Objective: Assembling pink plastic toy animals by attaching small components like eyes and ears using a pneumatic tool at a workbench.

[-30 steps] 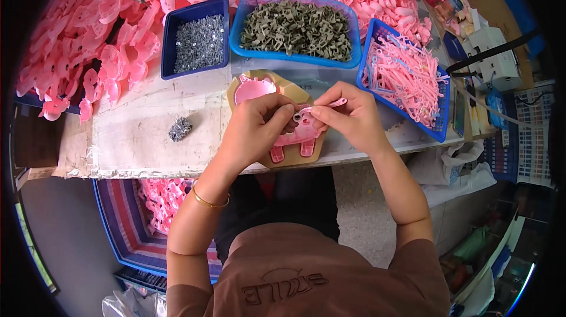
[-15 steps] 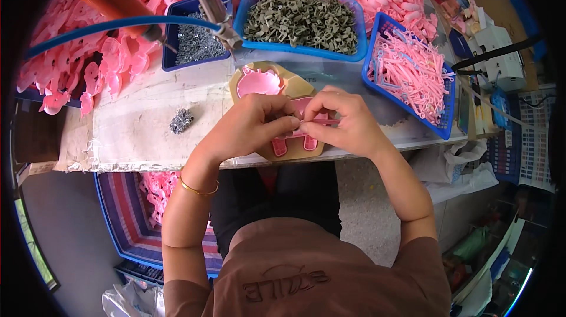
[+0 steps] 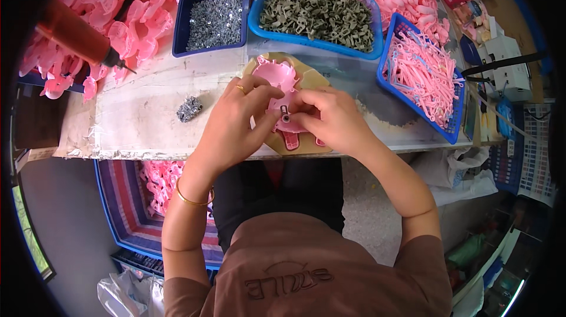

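A pink molded plastic shell lies in a tan fixture near the table's front edge. A small dark grey clip stands out against the shell's lower part, between my hands. My left hand is over the shell's left side, its thumb and fingers apart, the thumb tip close to the clip. From the right, my right hand has its thumb and forefinger closed at the clip's edge. Those fingertips partly cover the shell.
Behind stand a dark blue bin of small metal parts, a blue tub of grey-green clips and a blue basket of pink strips. A red power screwdriver hangs at left. A metal-parts clump lies left of my hands.
My hands have drawn apart from a joint pinch on a thin pink strip, which I no longer see. The dark clip now shows between them. The screwdriver has swung left; the metal tool overhead has mostly left view.
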The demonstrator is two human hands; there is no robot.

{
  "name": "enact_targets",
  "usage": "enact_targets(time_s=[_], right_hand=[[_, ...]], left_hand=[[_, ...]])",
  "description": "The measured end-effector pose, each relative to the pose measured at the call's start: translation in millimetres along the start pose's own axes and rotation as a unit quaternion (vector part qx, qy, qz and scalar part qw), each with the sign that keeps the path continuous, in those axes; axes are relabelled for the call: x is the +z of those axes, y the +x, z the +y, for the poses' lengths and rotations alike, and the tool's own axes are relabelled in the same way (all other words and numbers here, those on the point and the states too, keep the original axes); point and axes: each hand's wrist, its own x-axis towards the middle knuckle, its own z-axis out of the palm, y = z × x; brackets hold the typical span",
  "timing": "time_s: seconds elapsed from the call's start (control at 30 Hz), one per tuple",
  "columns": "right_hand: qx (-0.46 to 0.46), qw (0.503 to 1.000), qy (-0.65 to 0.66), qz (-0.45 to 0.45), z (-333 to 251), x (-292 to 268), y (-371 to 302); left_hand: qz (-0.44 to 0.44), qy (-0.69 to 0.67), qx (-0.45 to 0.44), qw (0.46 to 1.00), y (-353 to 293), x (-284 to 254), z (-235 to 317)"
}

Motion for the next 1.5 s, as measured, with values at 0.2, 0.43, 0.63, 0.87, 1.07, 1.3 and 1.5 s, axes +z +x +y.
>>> enact_targets(time_s=[0.2,0.43,0.63,0.87,1.07,1.3,1.5], right_hand=[[-0.081,0.99,-0.099,0.052,3.5,9.4,0.9],[-0.108,0.98,-0.152,0.07,5.3,11.4,-2.6],[-0.127,0.963,-0.212,0.106,4.0,13.8,-2.5],[-0.017,0.984,-0.134,0.113,10.9,-40.0,-12.5],[-0.079,0.969,-0.232,0.039,13.1,-19.1,-23.0],[-0.064,0.964,-0.248,0.066,15.5,-13.0,-21.6],[-0.06,0.967,-0.238,0.065,13.4,-15.8,-19.9]], left_hand=[[0.01,0.061,0.007,0.998,-12.7,19.5,0.0],[0.026,0.08,0.005,0.996,-15.9,22.2,4.9],[0.016,0.107,-0.003,0.994,-17.1,24.7,7.3],[-0.007,0.124,-0.008,0.992,-14.2,19.9,8.6],[-0.004,0.153,-0.006,0.988,-10.1,24.4,12.4],[0.002,0.147,-0.01,0.989,-11.1,25.6,12.2],[0.01,0.147,-0.007,0.989,-10.8,27.0,10.8]])
